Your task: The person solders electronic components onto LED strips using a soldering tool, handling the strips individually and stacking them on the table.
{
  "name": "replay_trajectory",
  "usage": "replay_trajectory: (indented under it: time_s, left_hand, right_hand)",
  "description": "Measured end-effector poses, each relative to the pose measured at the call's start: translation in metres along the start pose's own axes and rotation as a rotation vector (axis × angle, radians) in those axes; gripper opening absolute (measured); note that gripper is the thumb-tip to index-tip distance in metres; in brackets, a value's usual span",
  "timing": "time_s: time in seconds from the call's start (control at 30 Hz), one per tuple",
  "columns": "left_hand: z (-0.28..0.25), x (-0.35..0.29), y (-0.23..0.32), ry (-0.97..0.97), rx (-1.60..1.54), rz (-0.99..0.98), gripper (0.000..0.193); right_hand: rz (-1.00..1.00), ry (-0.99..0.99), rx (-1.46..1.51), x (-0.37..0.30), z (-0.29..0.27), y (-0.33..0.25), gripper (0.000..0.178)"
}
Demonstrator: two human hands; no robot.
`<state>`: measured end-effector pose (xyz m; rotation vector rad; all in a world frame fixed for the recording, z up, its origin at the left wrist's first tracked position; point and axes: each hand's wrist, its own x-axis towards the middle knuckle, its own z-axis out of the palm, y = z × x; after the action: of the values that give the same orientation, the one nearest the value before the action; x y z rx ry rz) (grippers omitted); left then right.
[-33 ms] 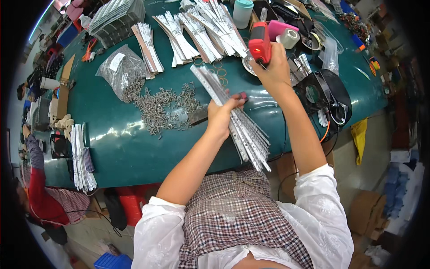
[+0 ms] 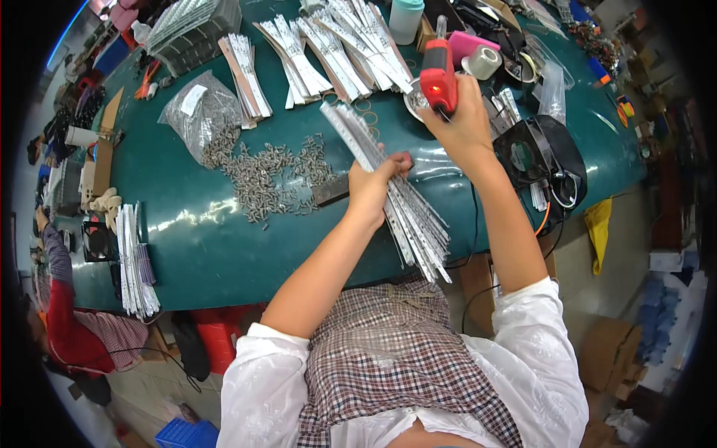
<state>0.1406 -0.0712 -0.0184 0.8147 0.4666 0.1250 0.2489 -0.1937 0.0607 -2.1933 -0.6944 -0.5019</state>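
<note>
My left hand (image 2: 371,187) is closed round a fanned bundle of thin white-and-silver strips (image 2: 414,224), held slanting above the table's near part. Beside its fingertips shows a small dull-red piece (image 2: 402,159); whether it is held or worn I cannot tell. Further right, my right hand (image 2: 464,119) grips a red-and-black handheld tool (image 2: 439,78) with a lit red spot; its exact kind is unclear. A shallow dish (image 2: 413,101) is partly hidden behind that tool. Left of my left hand lies a dark rectangular block (image 2: 330,191), next to a spread heap of small metal screw-like parts (image 2: 269,179).
Several strip bundles (image 2: 295,60) lie along the far side, near a clear plastic bag (image 2: 198,112). Another bundle (image 2: 131,261) is at the left edge. A black fan (image 2: 523,153) with cables stands right of my right forearm. A co-worker's red sleeve (image 2: 63,321) shows at far left.
My right hand and the tool have shifted slightly right, and the tool stands more upright. My left hand keeps hold of the strips, nearly unmoved.
</note>
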Motion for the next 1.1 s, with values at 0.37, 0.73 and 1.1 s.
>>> replay_trajectory:
  time_s: [0.37, 0.73, 1.1]
  left_hand:
    - [0.018, 0.019, -0.013, -0.027, -0.023, 0.022, 0.045]
    - [0.0, 0.004, 0.049, -0.233, 0.74, 0.157, 0.047]
    - [-0.038, -0.03, 0.05, 0.013, 1.413, 0.059, 0.037]
  right_hand:
    - [0.178, -0.288, 0.104, -0.113, -0.03, -0.021, 0.075]
    - [0.146, -0.214, 0.069, -0.121, -0.008, 0.001, 0.079]
    - [0.226, -0.107, -0.247, -0.093, -0.023, 0.046, 0.059]
